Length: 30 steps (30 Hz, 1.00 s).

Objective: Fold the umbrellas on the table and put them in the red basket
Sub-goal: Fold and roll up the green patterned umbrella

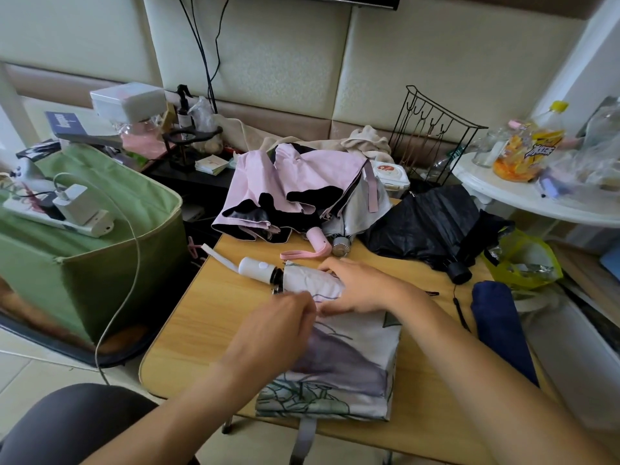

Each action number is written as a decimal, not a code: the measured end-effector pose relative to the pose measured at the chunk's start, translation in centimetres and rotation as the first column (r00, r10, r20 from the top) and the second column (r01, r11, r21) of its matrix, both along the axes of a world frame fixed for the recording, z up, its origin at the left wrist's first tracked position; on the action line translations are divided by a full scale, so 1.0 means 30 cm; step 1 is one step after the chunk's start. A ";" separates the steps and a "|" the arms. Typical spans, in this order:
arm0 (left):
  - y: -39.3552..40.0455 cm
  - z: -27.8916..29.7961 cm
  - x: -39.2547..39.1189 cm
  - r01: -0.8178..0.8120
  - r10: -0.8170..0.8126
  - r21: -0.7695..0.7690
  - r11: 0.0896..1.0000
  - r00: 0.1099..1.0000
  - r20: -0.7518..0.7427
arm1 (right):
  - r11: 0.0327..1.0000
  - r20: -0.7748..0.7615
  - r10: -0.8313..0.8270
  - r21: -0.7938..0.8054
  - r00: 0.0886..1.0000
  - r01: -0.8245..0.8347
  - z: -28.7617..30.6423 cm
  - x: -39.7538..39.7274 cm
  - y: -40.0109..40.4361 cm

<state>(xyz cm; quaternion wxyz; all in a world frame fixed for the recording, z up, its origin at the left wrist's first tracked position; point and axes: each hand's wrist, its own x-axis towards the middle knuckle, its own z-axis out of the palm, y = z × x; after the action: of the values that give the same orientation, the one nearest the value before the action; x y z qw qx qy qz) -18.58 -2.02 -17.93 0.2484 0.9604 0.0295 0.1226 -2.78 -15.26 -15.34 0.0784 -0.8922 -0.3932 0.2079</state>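
Observation:
A white umbrella with a purple and green print (349, 364) lies on the wooden table (201, 317), its white handle (256, 269) pointing left. My right hand (360, 288) holds the bunched canopy near the handle. My left hand (275, 325) pinches a fold of the canopy just below it. Behind lie a pink umbrella (288, 182), a grey one (365, 209) and a black one (432, 226), all loosely collapsed. A navy umbrella (500, 327) lies at the right edge. No red basket is in view.
A green fabric box (110, 263) with a power strip and charger (72, 203) stands left of the table. A black wire rack (432, 135) and a white round table (523, 193) with bottles stand behind right. A yellow bag (523, 260) sits at the right.

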 end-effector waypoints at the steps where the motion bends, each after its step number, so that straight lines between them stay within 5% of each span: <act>1: 0.017 -0.001 0.023 -0.037 0.036 0.007 0.999 0.998 0.049 | 1.000 0.001 0.006 -0.008 1.000 -0.006 0.000 0.006 -0.008; 4: 0.081 -0.004 0.125 -0.018 -0.014 0.174 0.985 0.984 0.177 | 1.000 0.039 0.031 -0.006 0.999 -0.030 -0.020 -0.002 -0.008; 7: 0.118 0.006 0.176 0.125 -0.149 0.285 0.950 0.987 0.063 | 0.997 0.036 0.026 0.073 0.999 -0.028 -0.036 -0.008 -0.028; 14: 0.150 -0.012 0.168 0.194 -0.176 0.285 0.939 0.981 -0.086 | 0.990 -0.022 -0.031 -0.140 0.999 0.027 0.028 0.028 -0.218; 30: 0.149 -0.013 0.190 0.164 -0.123 0.272 0.948 0.979 -0.164 | 0.992 0.115 -0.101 -0.059 0.988 0.108 -0.028 -0.020 -0.280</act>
<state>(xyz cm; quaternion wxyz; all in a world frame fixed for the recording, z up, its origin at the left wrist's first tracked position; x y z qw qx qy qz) -12.88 2.44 -18.32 0.1134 0.9920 -0.0406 0.0373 -3.36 -23.66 -16.18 0.0380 -0.9239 -0.3427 0.1660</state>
